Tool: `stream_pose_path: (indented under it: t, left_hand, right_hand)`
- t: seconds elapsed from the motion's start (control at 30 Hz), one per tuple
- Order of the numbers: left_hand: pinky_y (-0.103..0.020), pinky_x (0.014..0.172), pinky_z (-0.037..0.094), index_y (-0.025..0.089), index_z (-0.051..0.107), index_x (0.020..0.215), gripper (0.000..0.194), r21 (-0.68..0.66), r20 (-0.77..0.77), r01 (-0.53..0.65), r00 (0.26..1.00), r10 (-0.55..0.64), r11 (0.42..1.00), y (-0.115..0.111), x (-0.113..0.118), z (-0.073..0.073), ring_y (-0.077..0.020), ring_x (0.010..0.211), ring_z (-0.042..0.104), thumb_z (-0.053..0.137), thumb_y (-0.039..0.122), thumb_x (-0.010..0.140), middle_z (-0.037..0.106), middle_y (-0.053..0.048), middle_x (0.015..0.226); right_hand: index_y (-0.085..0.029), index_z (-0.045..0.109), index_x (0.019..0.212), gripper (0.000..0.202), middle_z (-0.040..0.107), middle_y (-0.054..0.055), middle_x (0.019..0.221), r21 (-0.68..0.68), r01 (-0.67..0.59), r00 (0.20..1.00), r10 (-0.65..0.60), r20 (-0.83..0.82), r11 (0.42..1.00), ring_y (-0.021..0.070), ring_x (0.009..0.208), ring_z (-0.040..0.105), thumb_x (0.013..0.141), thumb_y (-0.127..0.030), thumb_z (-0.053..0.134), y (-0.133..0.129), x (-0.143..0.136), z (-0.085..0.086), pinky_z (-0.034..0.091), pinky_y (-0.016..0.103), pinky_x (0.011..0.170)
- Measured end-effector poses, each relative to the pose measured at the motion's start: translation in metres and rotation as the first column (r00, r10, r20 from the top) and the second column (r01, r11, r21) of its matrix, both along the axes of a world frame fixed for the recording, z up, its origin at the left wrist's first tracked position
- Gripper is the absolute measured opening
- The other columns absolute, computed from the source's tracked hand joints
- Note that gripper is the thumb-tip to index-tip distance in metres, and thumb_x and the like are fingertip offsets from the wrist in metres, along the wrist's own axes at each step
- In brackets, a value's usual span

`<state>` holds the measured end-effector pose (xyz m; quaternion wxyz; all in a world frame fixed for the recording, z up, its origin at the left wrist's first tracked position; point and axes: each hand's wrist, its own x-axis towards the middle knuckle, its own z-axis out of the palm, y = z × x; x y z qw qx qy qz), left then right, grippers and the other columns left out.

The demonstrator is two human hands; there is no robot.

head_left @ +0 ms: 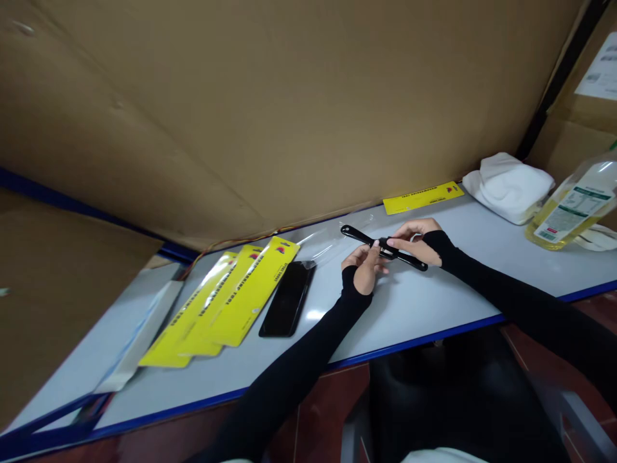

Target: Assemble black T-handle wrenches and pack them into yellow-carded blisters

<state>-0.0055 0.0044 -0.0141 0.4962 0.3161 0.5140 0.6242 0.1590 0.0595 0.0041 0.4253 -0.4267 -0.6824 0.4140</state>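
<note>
A black two-handled tool is held above the white table, slanting from upper left to lower right. My left hand is closed on its middle from below, thumb on top. From the right, my right hand pinches the same middle part with thumb and fingers. The tool's handles stick out past both hands, each with a hole near its end. Clear plastic wrapping lies behind my left hand. Toward the back edge is a yellow printed card.
Several overlapping yellow cards and a black phone lie to the left. At the right are a white cloth bundle and a bottle of yellow liquid. Cardboard rises behind the table; a white strip-like box sits far left.
</note>
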Motion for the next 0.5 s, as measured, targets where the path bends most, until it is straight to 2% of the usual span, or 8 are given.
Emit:
stream_pose_path:
  t: [0.1, 0.2, 0.33, 0.5]
  left_hand:
    - [-0.024, 0.05, 0.058, 0.013, 0.072, 0.082, 0.059, 0.008, 0.023, -0.001, 1.0, 0.001, 1.0, 0.001, -0.001, -0.005, -0.0169, 0.059, 0.073, 0.094, 0.064, 0.063, 0.076, -0.008, 0.073]
    - [-0.028, 0.057, 0.063, 0.012, 0.074, 0.085, 0.06, -0.001, 0.047, -0.019, 0.999, 0.019, 1.0, 0.0, 0.001, -0.005, -0.0194, 0.062, 0.076, 0.096, 0.063, 0.061, 0.078, -0.009, 0.075]
    - [-0.034, 0.062, 0.068, 0.012, 0.074, 0.079, 0.059, -0.003, 0.065, -0.027, 0.997, 0.027, 1.0, -0.003, 0.004, 0.001, -0.0228, 0.062, 0.077, 0.101, 0.058, 0.052, 0.078, -0.008, 0.076]
    - [-0.033, 0.06, 0.068, 0.013, 0.072, 0.071, 0.051, -0.01, -0.03, -0.018, 0.999, 0.018, 1.0, -0.005, 0.003, 0.012, -0.0227, 0.06, 0.076, 0.104, 0.046, 0.05, 0.076, -0.006, 0.07]
  right_hand:
    - [-0.019, 0.082, 0.085, 0.032, 0.08, 0.005, 0.08, -0.026, -0.021, 1.0, 0.021, 0.008, 0.999, 0.0163, 0.07, 0.07, 0.075, -0.049, 0.086, -0.001, 0.0, -0.001, 0.053, 0.028, 0.064]
    - [-0.019, 0.081, 0.088, 0.027, 0.081, 0.006, 0.083, -0.046, -0.033, 0.998, 0.031, -0.046, 0.998, 0.0153, 0.07, 0.068, 0.08, -0.045, 0.081, -0.003, -0.003, -0.003, 0.055, 0.029, 0.068]
    - [-0.018, 0.077, 0.083, 0.027, 0.078, 0.006, 0.079, -0.076, -0.019, 0.993, 0.01, -0.116, 0.997, 0.0149, 0.069, 0.066, 0.078, -0.044, 0.081, -0.004, -0.009, -0.007, 0.055, 0.03, 0.071]
    - [-0.019, 0.076, 0.081, 0.032, 0.078, 0.005, 0.078, -0.082, -0.03, 0.984, 0.015, -0.178, 0.996, 0.0148, 0.068, 0.064, 0.074, -0.05, 0.084, -0.006, -0.009, -0.009, 0.053, 0.03, 0.069]
